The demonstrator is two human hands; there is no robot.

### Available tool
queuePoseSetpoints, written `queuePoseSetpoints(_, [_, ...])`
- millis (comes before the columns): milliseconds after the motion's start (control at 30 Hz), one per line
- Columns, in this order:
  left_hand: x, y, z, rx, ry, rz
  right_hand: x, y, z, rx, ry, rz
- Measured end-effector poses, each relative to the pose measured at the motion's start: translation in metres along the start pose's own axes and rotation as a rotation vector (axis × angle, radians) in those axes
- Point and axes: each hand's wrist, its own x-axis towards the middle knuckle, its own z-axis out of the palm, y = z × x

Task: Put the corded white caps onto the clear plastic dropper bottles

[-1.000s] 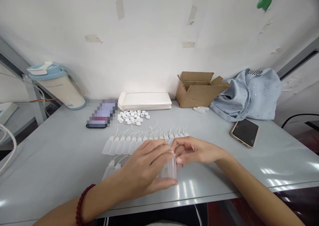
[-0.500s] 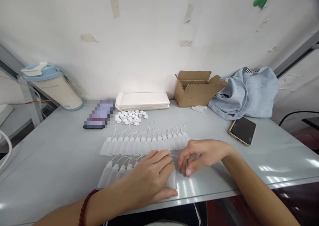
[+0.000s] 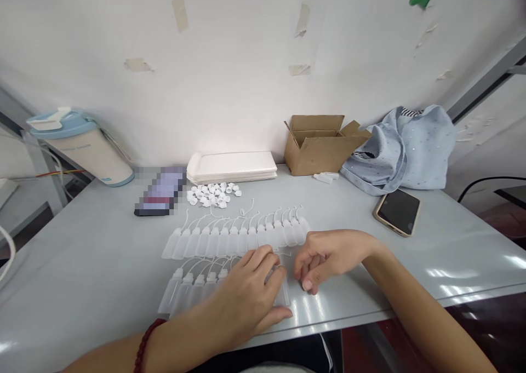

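- One clear plastic dropper bottle [image 3: 282, 295] on the table [image 3: 82, 252], long axis roughly 12-to-6, translucent and half hidden, right by the left hand [image 3: 246, 291], the nearer one
- Left fingers [image 3: 263, 266] curled over it, looks held
- Right hand [image 3: 331, 258] at 3 o'clock, fingers [image 3: 308, 277] loosely curled, can't tell if pinching anything
- Two rows of dropper bottles [image 3: 230, 241] at 11 o'clock, loose white caps [image 3: 211, 195] beyond

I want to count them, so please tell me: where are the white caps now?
In the head view, the white caps lie in a pile on the table, behind the row of plastic bottles and in front of the white stack.
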Motion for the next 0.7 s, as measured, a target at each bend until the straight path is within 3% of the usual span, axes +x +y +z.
queuePoseSetpoints(367, [-0.001,0.002,0.012,0.07,0.09,-0.04,-0.001,0.001,0.0,-0.01,-0.003,0.001])
queuePoseSetpoints(700, [-0.003,0.003,0.007,0.072,0.038,-0.038,-0.001,0.001,-0.002,-0.027,0.022,0.046])
